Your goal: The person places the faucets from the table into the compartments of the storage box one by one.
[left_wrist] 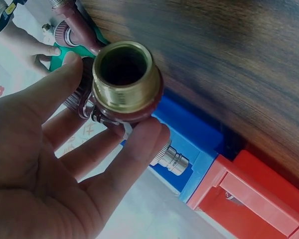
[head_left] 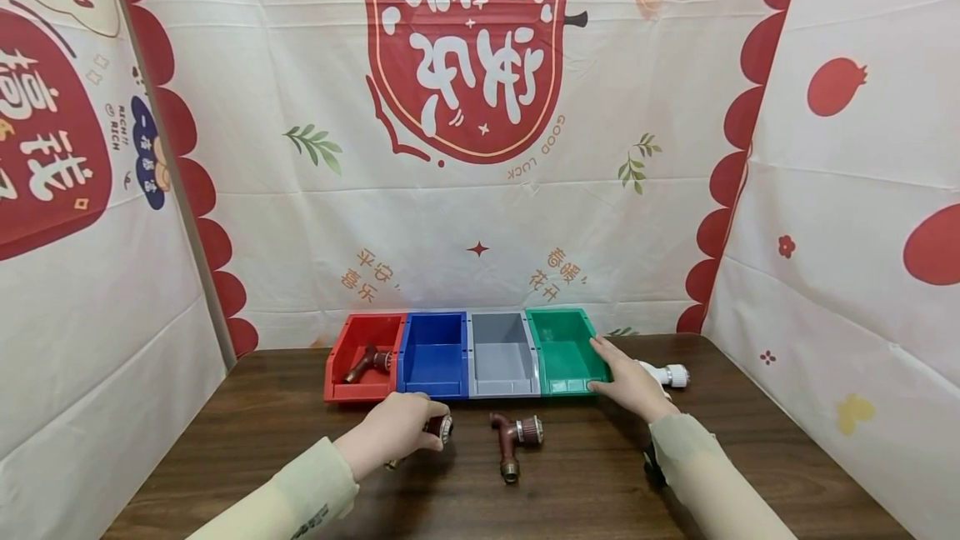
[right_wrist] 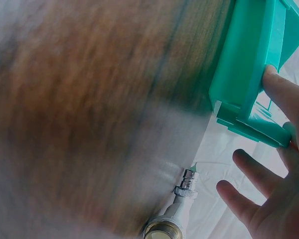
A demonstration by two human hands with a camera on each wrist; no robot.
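Note:
My left hand (head_left: 397, 432) holds a brown tap (left_wrist: 122, 84) with a brass threaded end, thumb and fingers around it, above the table before the blue bin (head_left: 435, 357). Part of this tap is hidden by the hand in the head view. My right hand (head_left: 630, 377) touches the right side and front corner of the green bin (right_wrist: 249, 74), with its other fingers spread apart. On the table between the hands lies a second brown tap (head_left: 508, 442). Another brown tap (head_left: 369, 363) rests inside the red bin (head_left: 341, 392).
A grey bin (head_left: 502, 388) joins the blue and green ones in the row at the back of the wooden table (head_left: 570, 490). To the right of the green bin lies a white tap (head_left: 667, 374), partly behind my right hand. Printed cloth (head_left: 480, 215) hangs behind and at both sides.

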